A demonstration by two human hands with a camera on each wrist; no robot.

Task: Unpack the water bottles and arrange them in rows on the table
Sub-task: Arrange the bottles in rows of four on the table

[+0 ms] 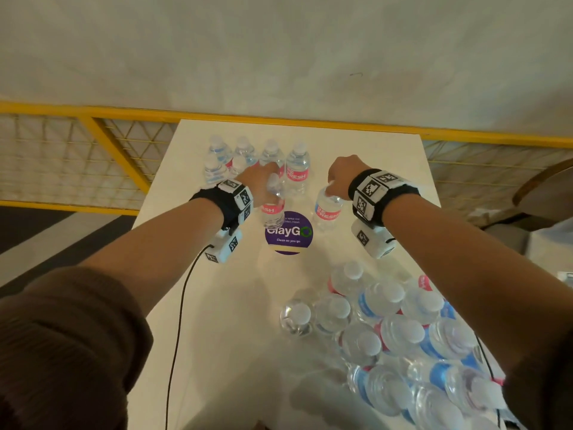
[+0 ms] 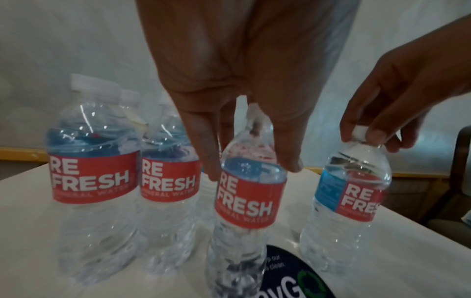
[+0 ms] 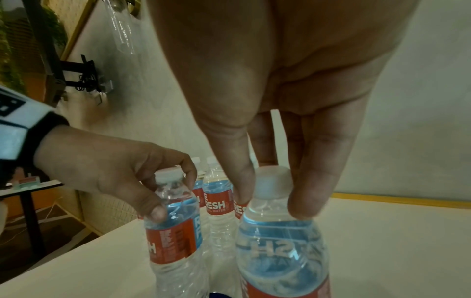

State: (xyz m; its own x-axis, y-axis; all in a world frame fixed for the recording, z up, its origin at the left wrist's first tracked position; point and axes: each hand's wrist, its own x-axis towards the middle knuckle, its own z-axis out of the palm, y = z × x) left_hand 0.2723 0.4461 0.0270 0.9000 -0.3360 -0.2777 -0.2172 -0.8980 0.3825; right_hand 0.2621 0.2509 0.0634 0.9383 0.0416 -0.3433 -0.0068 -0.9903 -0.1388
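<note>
My left hand [image 1: 263, 178] grips the neck of a clear water bottle [image 1: 273, 209] with a red label, held upright over the purple sticker [image 1: 290, 235]; the same bottle [image 2: 248, 193] shows in the left wrist view. My right hand [image 1: 341, 175] pinches the cap of a second bottle [image 1: 328, 209], seen close in the right wrist view as the bottle [image 3: 280, 242] with fingertips [image 3: 303, 205] round its white cap. Several bottles [image 1: 297, 169] stand in rows at the far side of the white table [image 1: 217, 305]. A torn pack of bottles [image 1: 403, 336] lies near right.
A yellow railing with wire mesh [image 1: 77, 150] runs behind the table. A black cable [image 1: 179, 321] trails from the left wrist over the table. A dark chair [image 1: 542, 190] stands at the right. Bare table lies left of the pack.
</note>
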